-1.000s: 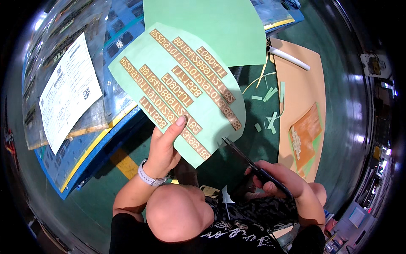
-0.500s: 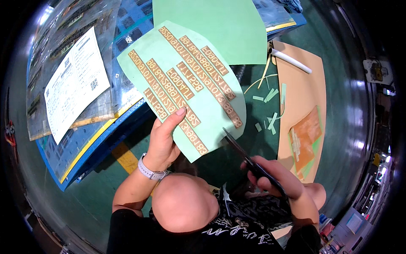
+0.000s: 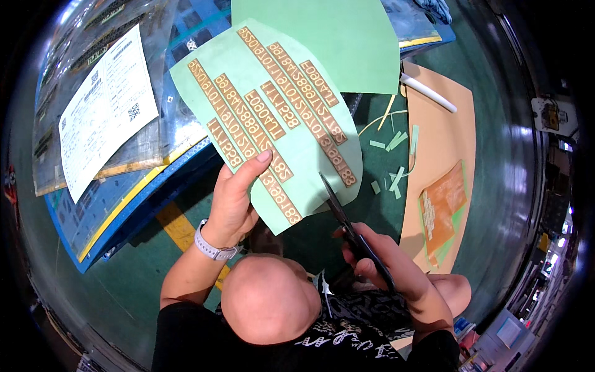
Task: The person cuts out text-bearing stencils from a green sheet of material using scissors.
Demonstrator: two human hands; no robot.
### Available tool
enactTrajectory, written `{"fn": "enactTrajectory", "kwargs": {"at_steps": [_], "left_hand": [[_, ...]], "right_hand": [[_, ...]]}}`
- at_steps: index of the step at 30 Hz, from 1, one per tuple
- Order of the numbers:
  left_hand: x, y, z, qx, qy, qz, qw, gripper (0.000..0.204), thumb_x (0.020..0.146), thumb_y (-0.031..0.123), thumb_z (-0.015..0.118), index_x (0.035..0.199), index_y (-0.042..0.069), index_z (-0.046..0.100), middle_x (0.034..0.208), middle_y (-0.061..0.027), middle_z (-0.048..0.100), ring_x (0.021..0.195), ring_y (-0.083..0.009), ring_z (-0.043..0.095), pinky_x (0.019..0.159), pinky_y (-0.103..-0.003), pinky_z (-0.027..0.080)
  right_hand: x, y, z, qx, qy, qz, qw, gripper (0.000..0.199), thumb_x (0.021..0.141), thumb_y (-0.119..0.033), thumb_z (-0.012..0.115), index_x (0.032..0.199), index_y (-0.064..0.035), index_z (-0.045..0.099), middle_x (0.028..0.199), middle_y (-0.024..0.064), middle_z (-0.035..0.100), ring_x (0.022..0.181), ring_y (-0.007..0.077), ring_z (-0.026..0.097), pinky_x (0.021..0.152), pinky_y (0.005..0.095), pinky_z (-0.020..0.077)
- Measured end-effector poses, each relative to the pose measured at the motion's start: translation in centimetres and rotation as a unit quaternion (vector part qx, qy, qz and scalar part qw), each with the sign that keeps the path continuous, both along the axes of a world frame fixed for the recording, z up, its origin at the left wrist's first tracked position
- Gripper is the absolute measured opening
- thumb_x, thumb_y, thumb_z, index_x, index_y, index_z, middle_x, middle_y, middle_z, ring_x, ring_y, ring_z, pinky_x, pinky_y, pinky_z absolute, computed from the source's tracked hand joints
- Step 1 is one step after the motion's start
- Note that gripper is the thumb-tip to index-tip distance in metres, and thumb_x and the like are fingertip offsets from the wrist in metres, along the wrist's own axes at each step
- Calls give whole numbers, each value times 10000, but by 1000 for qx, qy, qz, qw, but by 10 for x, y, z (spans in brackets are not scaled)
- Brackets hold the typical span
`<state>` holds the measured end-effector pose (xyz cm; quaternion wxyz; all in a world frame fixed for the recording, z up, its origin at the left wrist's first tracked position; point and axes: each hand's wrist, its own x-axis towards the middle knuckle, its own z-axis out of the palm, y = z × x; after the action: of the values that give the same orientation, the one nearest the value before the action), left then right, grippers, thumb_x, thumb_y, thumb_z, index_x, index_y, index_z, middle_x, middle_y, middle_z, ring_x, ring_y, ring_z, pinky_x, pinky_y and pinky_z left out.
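My left hand (image 3: 238,186) pinches the lower left edge of a light green sheet (image 3: 304,177), thumb on top and fingers beneath. Several brown strips (image 3: 282,105) with raised mirrored characters lie in rows on the sheet. In my right hand (image 3: 393,263) is a pair of dark scissors (image 3: 338,211), the fingers wrapped round the handles. The blades reach into the sheet's lower edge, between the two groups of strips. How far the blades are apart is hard to see.
Ahead lies a bigger green sheet (image 3: 334,43). Left of it, a printed white paper (image 3: 108,118) rests on a blue board (image 3: 124,217) with a yellow edge. Narrow green offcuts (image 3: 396,141) lie on the floor beside a tan sheet (image 3: 440,136), which carries a white tube (image 3: 429,93) and an orange-brown piece (image 3: 445,204).
The scissors and my right hand have moved left and slightly up, and the blades reach farther into the sheet. The sheet and my left hand have shifted only slightly.
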<state>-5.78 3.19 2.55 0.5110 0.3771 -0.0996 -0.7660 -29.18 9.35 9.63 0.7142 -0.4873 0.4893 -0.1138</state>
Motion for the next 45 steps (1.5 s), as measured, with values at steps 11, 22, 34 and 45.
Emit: {"fn": "enactTrajectory", "kwargs": {"at_steps": [11,22,34,45], "left_hand": [[-2,-4,1,4,7,-17,1000,370,876,93,543,1214,-38,473,1135,-137,581,992,-206,609,839,-320,516],[-3,-5,3,9,16,-15,1000,375,870,83,539,1217,-41,467,1141,-142,578,995,-210,607,851,-327,514],[-9,-6,7,8,0,-3,1000,404,859,114,537,1220,-51,460,1115,-165,591,954,-231,634,823,-334,534],[-15,-1,6,1,8,-12,1000,418,858,80,573,1240,-33,446,1123,-170,586,1000,-242,617,827,-346,537]], "right_hand": [[-5,-3,2,66,7,-16,998,616,831,-411,640,1238,-15,401,707,19,492,552,105,462,488,243,372],[-14,-2,-2,56,10,-12,998,761,758,-538,654,1251,-11,412,795,34,521,664,116,494,573,246,422],[-14,1,-7,19,-5,-34,999,596,811,-439,652,1182,-19,447,606,4,455,504,79,435,446,245,329],[-14,4,-9,-21,65,-24,997,489,841,-405,632,1088,-7,492,478,-15,425,392,83,428,398,247,300]]}}
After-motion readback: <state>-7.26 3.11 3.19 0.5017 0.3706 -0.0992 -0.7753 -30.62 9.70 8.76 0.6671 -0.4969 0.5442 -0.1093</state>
